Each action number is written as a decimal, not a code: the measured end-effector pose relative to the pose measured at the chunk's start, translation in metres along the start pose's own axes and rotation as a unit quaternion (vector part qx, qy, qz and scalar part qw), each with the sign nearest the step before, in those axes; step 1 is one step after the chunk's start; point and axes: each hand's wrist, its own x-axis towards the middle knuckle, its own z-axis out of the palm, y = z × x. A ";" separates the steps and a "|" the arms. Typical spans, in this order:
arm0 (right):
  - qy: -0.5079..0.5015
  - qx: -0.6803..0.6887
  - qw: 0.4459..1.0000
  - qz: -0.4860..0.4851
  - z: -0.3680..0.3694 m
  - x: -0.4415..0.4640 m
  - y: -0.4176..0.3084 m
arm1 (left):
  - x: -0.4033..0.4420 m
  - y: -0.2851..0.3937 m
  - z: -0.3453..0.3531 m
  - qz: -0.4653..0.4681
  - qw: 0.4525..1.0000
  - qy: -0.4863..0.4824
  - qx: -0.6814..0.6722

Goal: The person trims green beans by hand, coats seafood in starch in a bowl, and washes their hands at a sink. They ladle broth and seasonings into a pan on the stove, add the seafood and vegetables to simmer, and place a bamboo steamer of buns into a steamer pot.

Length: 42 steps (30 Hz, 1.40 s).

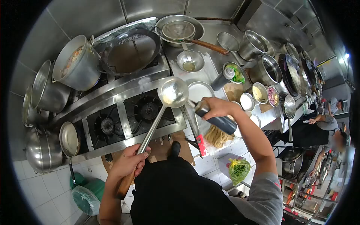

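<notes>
My left hand (pixel 129 163) is closed around the handle of a long metal ladle (pixel 157 120), whose wooden end passes below my wrist. The ladle's round bowl (pixel 173 90) is held level over the front burners, with a small yellowish patch inside. In my right hand (pixel 217 107) is a dark squeeze bottle (pixel 223 125), tilted so its nozzle end points at the ladle's bowl. A second dark squeeze bottle (pixel 222 79) leans on the counter beyond. Below the held bottle lies a bundle of pale noodles (pixel 217 136), beside a red-handled knife (pixel 201 145).
A wok (pixel 131 54) of brownish liquid and a tall pot (pixel 73 63) stand on the back burners. A frying pan (pixel 69 138) sits at the left burner. Ingredient bowls (pixel 259 93) line the right counter. At far right a person (pixel 326 125) stands.
</notes>
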 end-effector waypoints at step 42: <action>0.561 0.264 0.783 -0.053 0.037 -0.095 0.021 | -0.014 0.078 0.035 -0.005 0.979 -0.188 -0.085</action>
